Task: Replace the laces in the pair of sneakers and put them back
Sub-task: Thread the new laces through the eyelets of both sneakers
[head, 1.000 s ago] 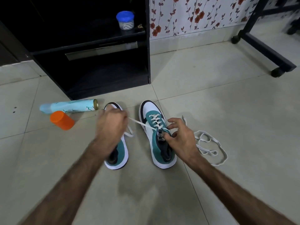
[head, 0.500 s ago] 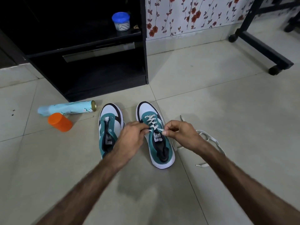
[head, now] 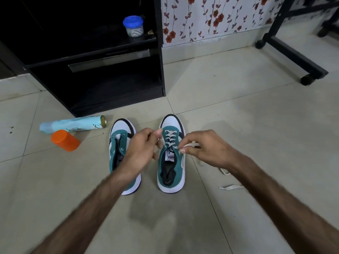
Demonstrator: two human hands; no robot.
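Sneakers: 2 are set side by side on the floor (head: 238, 125), toes toward a black shelf (head: 110, 85).
Right sneaker (head: 172, 162): laced in white.
Left sneaker (head: 119, 143): eyelets seen bare.
Right hand (head: 207, 149): a lace (head: 189, 144) end is pinched.
Left hand (head: 145, 149): fingers are curled beside the laced sneaker (grip cannot be told).
Old lace (head: 229, 187): left loose at right.
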